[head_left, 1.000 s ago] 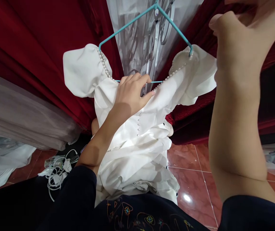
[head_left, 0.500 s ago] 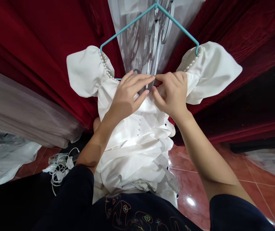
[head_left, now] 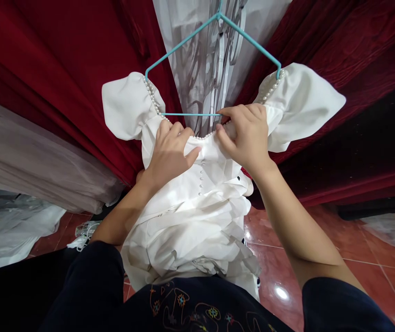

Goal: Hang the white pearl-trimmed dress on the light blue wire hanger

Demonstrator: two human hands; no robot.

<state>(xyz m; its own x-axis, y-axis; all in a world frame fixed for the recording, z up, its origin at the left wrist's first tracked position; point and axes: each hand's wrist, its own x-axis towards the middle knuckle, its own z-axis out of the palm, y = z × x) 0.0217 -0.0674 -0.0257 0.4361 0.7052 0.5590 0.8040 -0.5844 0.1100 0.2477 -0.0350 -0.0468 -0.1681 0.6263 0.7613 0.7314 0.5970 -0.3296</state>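
Head view: At the beaded neckline of a white dress set on its hanger before the wearer, the left hand lies loosely spread, the right hand with thumb and forefinger narrowly apart; whether either grips cannot be told. Settling the cloth well likely means easing both sides evenly, sparing the beads. Count: one dress, one hanger, two puffed sleeves, two hands.

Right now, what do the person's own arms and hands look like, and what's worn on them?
The left hand and right hand are ungloved, with no watch or bracelet visible. Dark navy sleeves end around the elbows; the matching top has multicoloured embroidery.
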